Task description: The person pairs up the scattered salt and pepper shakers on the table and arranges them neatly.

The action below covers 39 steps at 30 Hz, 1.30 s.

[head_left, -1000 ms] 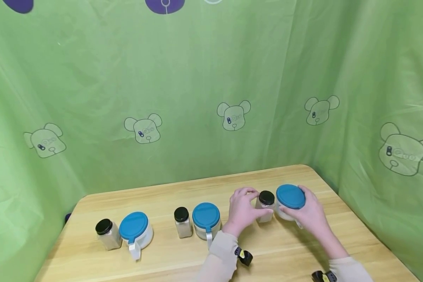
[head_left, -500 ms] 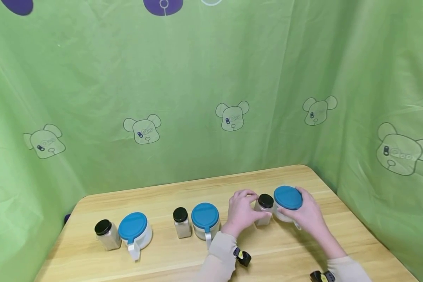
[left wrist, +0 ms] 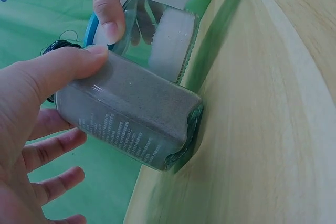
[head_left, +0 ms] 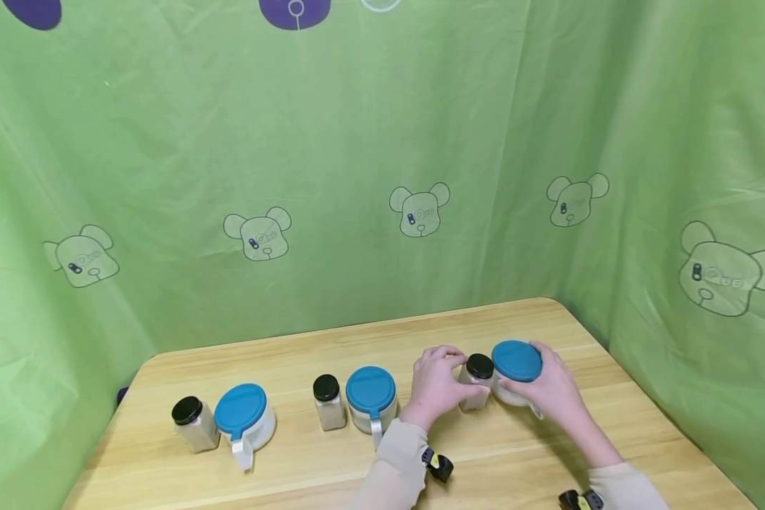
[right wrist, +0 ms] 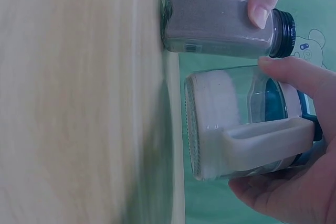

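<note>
My left hand (head_left: 435, 384) holds a square glass spice jar (left wrist: 131, 103) between thumb and index finger, just below its black screw lid. Grey-brown powder fills this jar, and small printed text runs along one side. Close on its right, my right hand (head_left: 553, 386) grips a round glass seasoning pot (head_left: 516, 363) with a blue lid and white handle. White contents show in the pot's lower part in the right wrist view. Thumb and fingers of the right hand lie on opposite sides of the pot near the lid. Both containers stand upright, side by side.
On the wooden table (head_left: 280, 354), a second black-lidded jar (head_left: 330, 407) stands beside a blue-lidded pot (head_left: 371, 389) in the middle. Another such jar (head_left: 195, 427) and pot (head_left: 242, 411) pair stands at the left. A green curtain (head_left: 331, 142) hangs behind the table.
My right hand has shifted the blue-lidded pot slightly left and nearer to me, keeping it beside the spice jar. The spice jar has come slightly nearer too, still in my left hand.
</note>
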Tool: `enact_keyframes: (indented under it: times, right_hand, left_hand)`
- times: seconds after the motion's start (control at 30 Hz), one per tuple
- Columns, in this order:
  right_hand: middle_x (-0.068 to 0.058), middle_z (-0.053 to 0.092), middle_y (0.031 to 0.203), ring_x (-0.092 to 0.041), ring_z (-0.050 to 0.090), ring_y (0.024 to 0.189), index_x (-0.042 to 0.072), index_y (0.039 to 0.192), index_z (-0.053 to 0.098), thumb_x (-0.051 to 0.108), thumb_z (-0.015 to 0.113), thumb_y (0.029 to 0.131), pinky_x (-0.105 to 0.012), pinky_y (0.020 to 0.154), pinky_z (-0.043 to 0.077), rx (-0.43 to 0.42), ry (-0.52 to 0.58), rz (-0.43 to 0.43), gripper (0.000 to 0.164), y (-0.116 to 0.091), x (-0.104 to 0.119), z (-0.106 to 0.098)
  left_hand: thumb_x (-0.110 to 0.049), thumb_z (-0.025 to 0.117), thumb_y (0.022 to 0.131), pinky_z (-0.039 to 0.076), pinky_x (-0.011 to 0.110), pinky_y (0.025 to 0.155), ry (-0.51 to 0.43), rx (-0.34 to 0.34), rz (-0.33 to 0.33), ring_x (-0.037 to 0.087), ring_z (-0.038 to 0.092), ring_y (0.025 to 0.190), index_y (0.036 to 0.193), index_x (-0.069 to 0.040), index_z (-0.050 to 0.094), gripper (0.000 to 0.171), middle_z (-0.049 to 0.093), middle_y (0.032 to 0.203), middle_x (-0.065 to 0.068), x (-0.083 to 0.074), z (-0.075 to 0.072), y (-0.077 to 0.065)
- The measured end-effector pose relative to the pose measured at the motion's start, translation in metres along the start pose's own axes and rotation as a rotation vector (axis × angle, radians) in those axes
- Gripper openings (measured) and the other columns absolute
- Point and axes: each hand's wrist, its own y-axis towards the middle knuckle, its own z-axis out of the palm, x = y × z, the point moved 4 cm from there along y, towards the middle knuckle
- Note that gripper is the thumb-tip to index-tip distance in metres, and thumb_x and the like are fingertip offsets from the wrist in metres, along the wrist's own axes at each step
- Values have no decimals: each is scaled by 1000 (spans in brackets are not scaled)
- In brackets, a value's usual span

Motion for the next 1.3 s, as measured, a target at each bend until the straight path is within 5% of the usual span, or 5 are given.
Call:
enact_keyframes:
  times: [1.3]
  right_hand:
    - [-41,40,136,-57,46,118,-13,144,27,45,84,71,-69,90,43,39,-21,4,109,-2,1,10]
  left_hand:
    - [-60,80,68,47,37,97,11,77,-3,16,55,117,119,-21,70,65,64,121,-9,7,-2,2]
